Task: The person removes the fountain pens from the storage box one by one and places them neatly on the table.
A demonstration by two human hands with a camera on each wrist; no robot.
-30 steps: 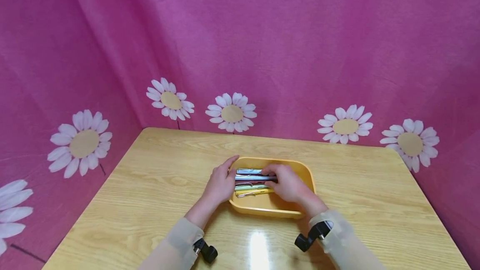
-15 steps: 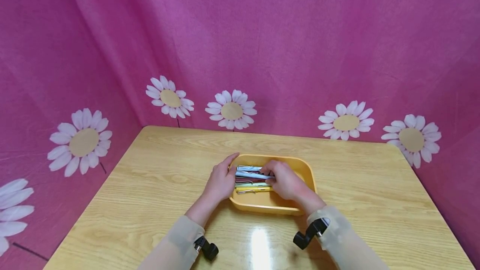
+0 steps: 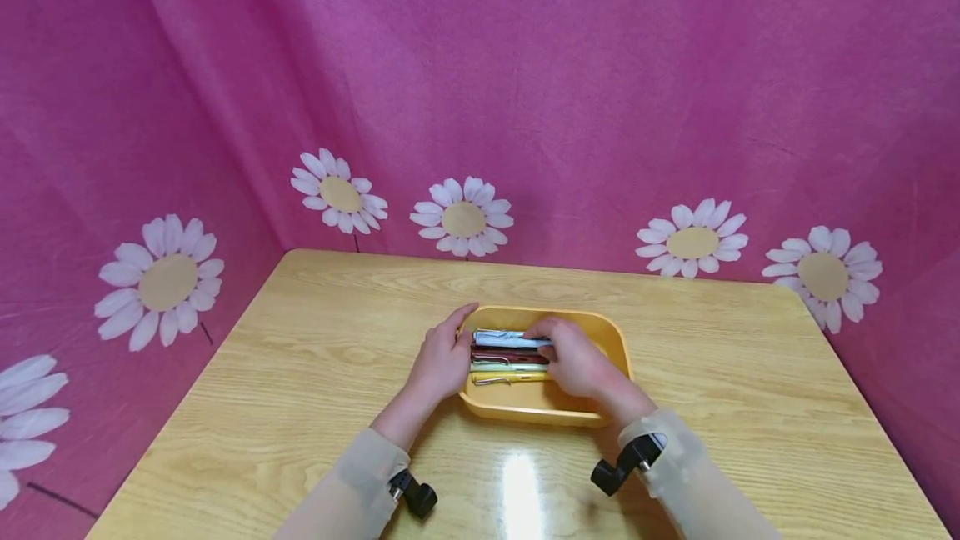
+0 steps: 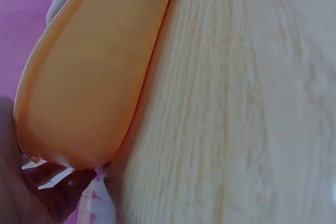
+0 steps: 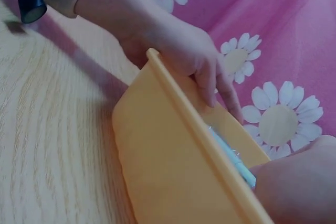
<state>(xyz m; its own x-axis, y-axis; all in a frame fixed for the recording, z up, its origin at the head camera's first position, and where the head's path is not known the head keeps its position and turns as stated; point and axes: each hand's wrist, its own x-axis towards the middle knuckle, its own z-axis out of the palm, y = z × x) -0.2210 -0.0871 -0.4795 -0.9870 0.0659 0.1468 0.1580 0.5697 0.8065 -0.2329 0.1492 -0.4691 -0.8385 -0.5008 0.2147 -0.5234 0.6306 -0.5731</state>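
In the head view a yellow-orange plastic tray (image 3: 551, 415) holds a row of clip pens, lying side by side. My left hand (image 3: 442, 361) grips its left end, thumb over the rim; in the left wrist view, fingers (image 4: 68, 192) lie against the tray's end. My right hand (image 3: 573, 357) reaches inside and pinches a light blue pen (image 3: 510, 341) at the row's far side. Nearer me lie a dark red pen (image 3: 510, 355), a pale green pen (image 3: 510, 367) and a yellow pen (image 3: 513, 377). The right hand covers the pens' right ends.
The tray stands on a light wooden table (image 3: 360, 307). Behind it and at the sides hangs a pink cloth (image 3: 562, 90) with white daisies. Both wrists carry black camera mounts (image 3: 630, 462).
The light blue pen in my right hand has shifted away from me against the far pens, so the dark red pen shows more. My left hand stays on the tray's end.
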